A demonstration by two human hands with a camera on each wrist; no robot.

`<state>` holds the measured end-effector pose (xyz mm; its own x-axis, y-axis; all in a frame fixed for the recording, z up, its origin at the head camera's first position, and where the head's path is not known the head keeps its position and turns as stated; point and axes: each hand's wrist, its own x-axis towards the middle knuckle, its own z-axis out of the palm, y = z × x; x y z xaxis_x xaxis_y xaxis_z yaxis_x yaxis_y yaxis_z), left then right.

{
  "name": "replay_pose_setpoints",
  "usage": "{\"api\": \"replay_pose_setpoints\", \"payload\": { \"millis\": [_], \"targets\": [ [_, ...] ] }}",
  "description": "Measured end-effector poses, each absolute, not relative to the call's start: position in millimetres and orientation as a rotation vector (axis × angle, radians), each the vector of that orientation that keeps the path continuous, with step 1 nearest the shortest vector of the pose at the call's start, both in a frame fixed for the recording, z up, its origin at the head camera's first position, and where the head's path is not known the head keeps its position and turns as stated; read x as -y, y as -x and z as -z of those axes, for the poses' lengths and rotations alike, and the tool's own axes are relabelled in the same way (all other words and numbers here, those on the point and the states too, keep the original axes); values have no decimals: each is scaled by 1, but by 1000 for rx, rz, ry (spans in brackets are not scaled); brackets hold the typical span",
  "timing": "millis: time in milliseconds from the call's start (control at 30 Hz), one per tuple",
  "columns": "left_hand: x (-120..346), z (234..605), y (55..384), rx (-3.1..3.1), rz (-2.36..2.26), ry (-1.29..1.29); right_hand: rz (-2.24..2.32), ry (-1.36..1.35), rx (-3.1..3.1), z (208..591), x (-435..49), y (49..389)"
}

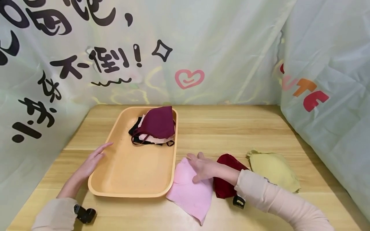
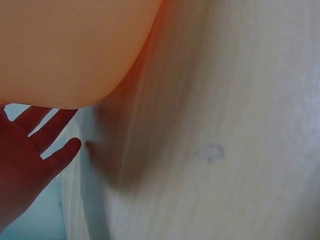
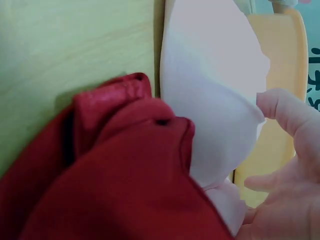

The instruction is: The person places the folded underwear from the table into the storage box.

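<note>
My left hand (image 1: 91, 162) is at the left side of an orange plastic tray (image 1: 127, 194), its fingers extended along the rim. In the left wrist view, fingers (image 2: 55, 127) are spread beneath the tray's edge. My right hand (image 1: 203, 166) lies over a light pink bra (image 1: 192, 195) beside the tray's right side. Its thumb (image 3: 272, 102) touches the bra's edge in the right wrist view, the fingers apart from it. Just right of that hand is a dark red bra (image 1: 224, 187), partly hidden under the forearm. A yellow bra (image 1: 274, 168) lies farther right.
Inside the tray's far right corner, a burgundy bra (image 1: 159, 123) tops a stack with pale pink and black garments under it. The wooden table (image 1: 231, 125) is bordered by a printed cloth (image 1: 231, 48) behind and at both sides. Each wrist wears a small black camera (image 1: 85, 214).
</note>
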<state>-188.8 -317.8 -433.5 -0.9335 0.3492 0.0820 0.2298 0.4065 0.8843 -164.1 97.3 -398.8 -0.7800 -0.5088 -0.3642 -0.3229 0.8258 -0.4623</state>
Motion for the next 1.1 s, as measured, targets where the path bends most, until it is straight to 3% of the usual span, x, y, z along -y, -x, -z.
{"api": "replay_pose_setpoints", "payload": {
  "millis": [367, 1100],
  "targets": [
    [316, 434, 190, -2531, -1570, -531, 541, 547, -2478, 402, -104, 167],
    [317, 434, 186, -2538, -1568, -514, 1217, 519, -2089, 392, -131, 181]
  ]
}}
